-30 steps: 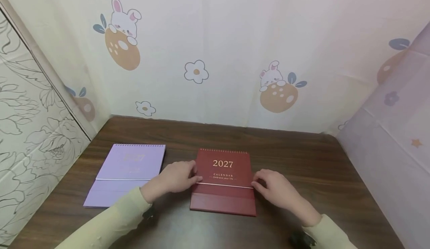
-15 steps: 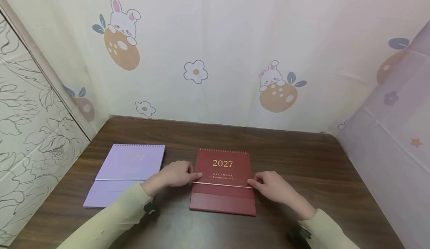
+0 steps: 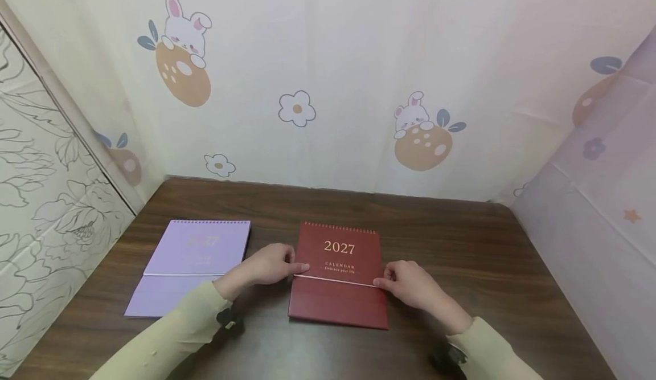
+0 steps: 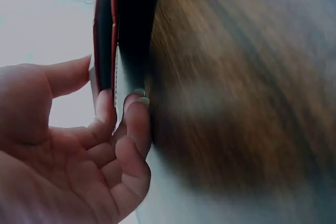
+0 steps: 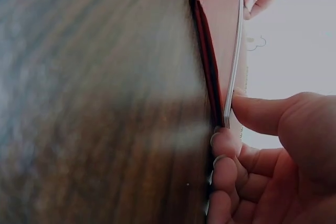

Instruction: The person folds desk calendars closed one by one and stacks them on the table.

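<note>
A dark red 2027 desk calendar (image 3: 338, 303) lies in the middle of the table, its spiral binding toward the wall and a white line across its cover. My left hand (image 3: 271, 263) pinches its left edge, thumb on the cover. On the opposite edge, my right hand (image 3: 414, 286) grips with the thumb on top at the white line. From the left wrist, the calendar's red edge (image 4: 114, 3) shows two layers with a dark gap, and the index fingertip sits at their end. The right wrist view has white page edges (image 5: 236, 51) beside the thumb, other fingers curled below.
A lilac 2027 calendar (image 3: 179, 297) lies to the left, partly behind my left forearm. The brown wooden table (image 3: 461, 226) meets a printed curtain (image 3: 343, 141) at its back edge. A floral panel (image 3: 61, 186) stands along the left side.
Both thumbs have come onto the red cover, and the right hand has shifted slightly left. The calendar's front flap, creased before, now looks smooth, and its spiral edge has risen slightly in view.
</note>
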`<state>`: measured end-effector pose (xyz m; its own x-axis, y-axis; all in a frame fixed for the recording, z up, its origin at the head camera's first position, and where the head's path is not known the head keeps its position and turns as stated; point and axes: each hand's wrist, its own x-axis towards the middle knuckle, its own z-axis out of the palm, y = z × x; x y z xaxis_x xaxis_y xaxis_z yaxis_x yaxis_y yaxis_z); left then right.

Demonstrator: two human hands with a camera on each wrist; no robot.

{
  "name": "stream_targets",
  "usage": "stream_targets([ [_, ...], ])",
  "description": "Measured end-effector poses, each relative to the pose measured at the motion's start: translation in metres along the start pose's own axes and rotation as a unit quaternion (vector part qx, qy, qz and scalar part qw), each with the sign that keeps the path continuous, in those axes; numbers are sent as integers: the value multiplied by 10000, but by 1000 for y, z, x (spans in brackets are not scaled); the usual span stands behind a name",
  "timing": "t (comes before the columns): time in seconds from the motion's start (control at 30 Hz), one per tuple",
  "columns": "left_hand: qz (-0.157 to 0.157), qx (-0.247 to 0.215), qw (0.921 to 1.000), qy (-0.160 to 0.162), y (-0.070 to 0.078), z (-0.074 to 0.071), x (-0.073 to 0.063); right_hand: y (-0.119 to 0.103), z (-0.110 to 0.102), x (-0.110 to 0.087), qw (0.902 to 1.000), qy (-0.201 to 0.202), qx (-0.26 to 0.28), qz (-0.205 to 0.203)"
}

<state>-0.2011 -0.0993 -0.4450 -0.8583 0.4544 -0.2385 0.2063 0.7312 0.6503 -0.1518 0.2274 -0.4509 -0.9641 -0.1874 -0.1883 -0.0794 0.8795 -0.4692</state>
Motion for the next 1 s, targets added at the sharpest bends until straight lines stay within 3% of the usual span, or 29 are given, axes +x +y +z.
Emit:
stream_targets([
  [0.1,144,-643,9978,-22,-2,-1,-1,1,0,0,10000,-17,3,-27],
  [0.2,119,-1504,9885,-93,-4,-1,-2,2,0,0,9999,-63,92,-43],
  [0.37,-223,-2889,9569,-210,-6,2,-3,5,0,0,9997,-111,212,-67],
  [0.47,-382,-3380,9399,-299,-7,4,-1,5,-1,0,9995,-104,252,-132],
  [0.53,-411,-3474,9361,-360,-7,5,0,6,-1,-1,9994,-97,273,-181],
  [0.73,-198,-3402,9387,-518,-8,8,1,8,-1,-1,9990,-75,268,-336],
  [1.0,34,-3599,9310,-603,-11,8,-3,10,-4,0,9981,-218,357,-441],
])
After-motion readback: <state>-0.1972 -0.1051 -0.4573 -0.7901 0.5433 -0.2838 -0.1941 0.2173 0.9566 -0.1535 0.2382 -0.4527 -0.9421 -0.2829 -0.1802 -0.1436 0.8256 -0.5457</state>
